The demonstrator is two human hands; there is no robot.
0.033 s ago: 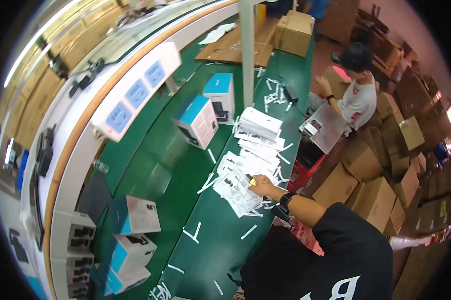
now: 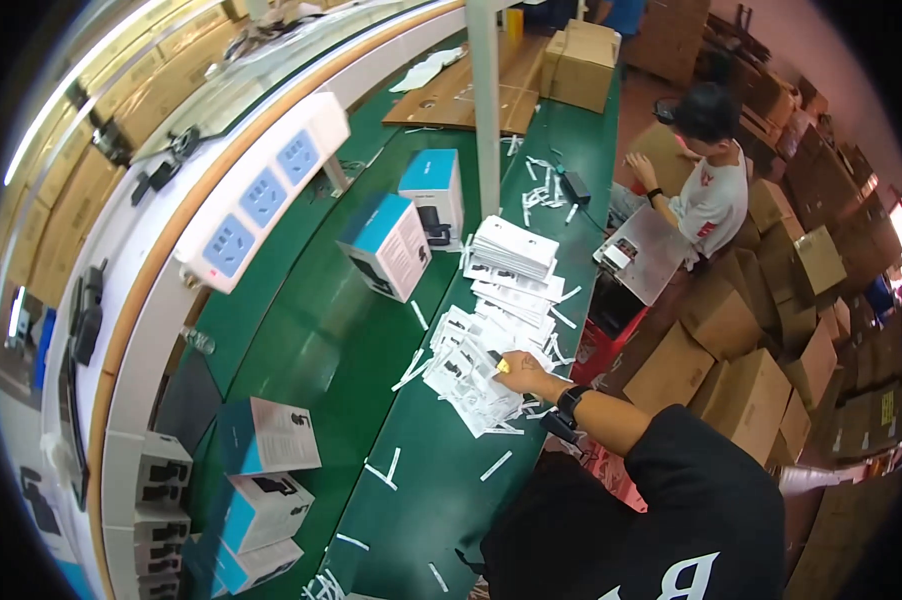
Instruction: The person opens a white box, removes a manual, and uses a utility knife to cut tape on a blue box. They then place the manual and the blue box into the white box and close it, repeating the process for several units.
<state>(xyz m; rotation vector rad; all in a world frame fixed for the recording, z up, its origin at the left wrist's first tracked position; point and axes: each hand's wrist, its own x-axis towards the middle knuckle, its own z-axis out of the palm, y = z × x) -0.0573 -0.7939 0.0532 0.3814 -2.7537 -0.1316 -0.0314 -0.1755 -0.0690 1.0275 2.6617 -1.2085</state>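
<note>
My right hand (image 2: 523, 371) comes in from the lower right, with a black band (image 2: 571, 402) on its wrist. Its fingers are closed round a small yellow thing (image 2: 502, 366) whose kind I cannot make out. The hand rests over a loose spread of printed white leaflets (image 2: 461, 370) on the green table (image 2: 426, 515). Just beyond the spread stands a neat stack of folded leaflets (image 2: 514, 240). Narrow white paper strips (image 2: 496, 465) lie around the papers. My left hand is out of view.
Teal-and-white product boxes (image 2: 389, 250) stand left of the leaflets, and more boxes (image 2: 271, 435) nearer at the left. A white post (image 2: 486, 110) rises behind the stack. A power strip (image 2: 261, 195) edges the shelf. A co-worker (image 2: 711, 185) sits at right, beside cardboard boxes (image 2: 731, 305).
The view has shifted slightly. My right hand stays on the leaflets, still holding the yellow thing. A bright pink patch by the co-worker no longer shows.
</note>
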